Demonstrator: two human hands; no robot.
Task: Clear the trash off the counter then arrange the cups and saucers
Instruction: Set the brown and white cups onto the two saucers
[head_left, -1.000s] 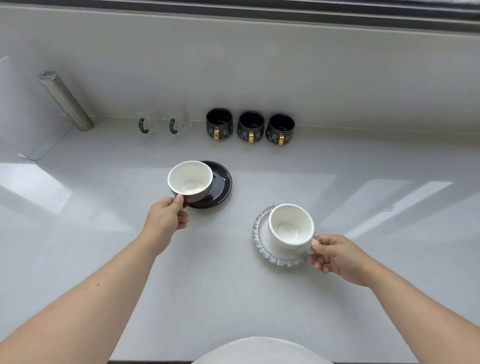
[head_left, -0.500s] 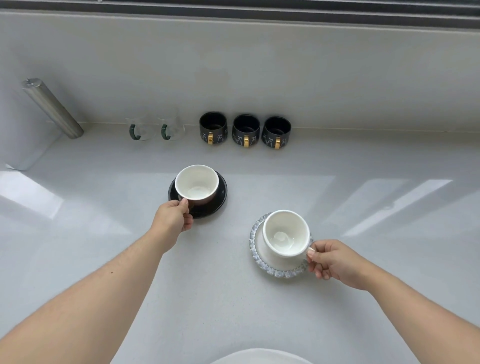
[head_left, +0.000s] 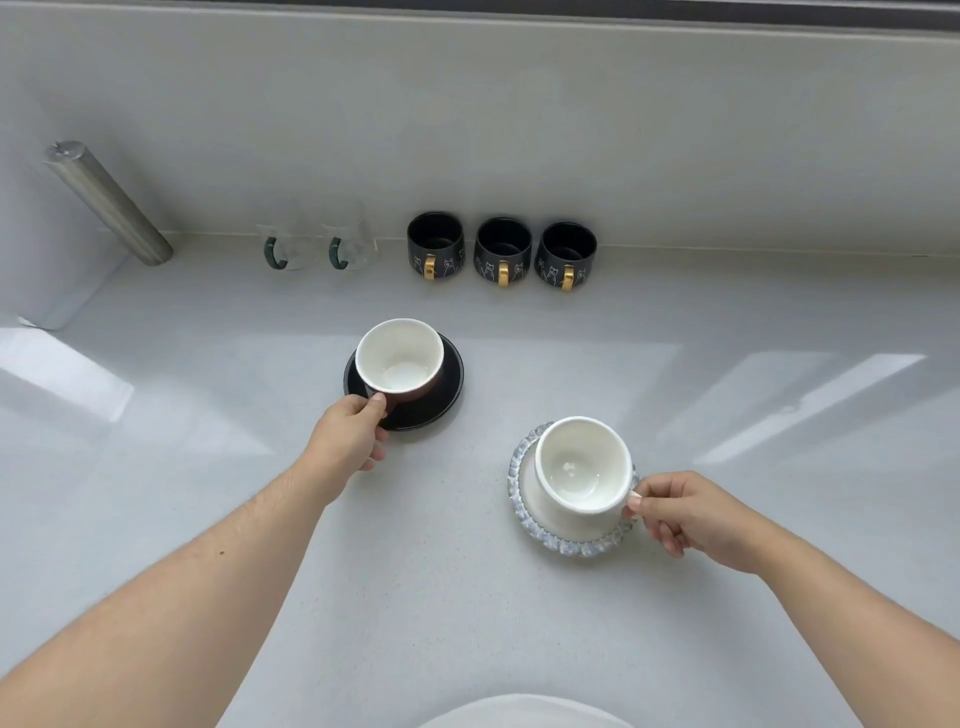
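A brown cup with a white inside (head_left: 400, 358) sits over the left part of a black saucer (head_left: 441, 400) at mid-counter. My left hand (head_left: 348, 441) grips its handle from the near side. To the right, a white cup (head_left: 582, 465) stands on a clear glass saucer with a rippled rim (head_left: 524, 514). My right hand (head_left: 685, 514) pinches that cup's handle on its right side. Whether either cup fully rests on its saucer I cannot tell.
Along the back wall stand three black mugs with gold handles (head_left: 503, 252) and, left of them, two clear glass cups with green handles (head_left: 317, 244). A metal cylinder (head_left: 109, 202) leans at the far left. Pale counter (head_left: 779, 519) spreads around the saucers.
The brown cup has moved right and down, from beside the black saucer's left edge onto it. The white cup stays over the glass saucer with my right hand on its handle.
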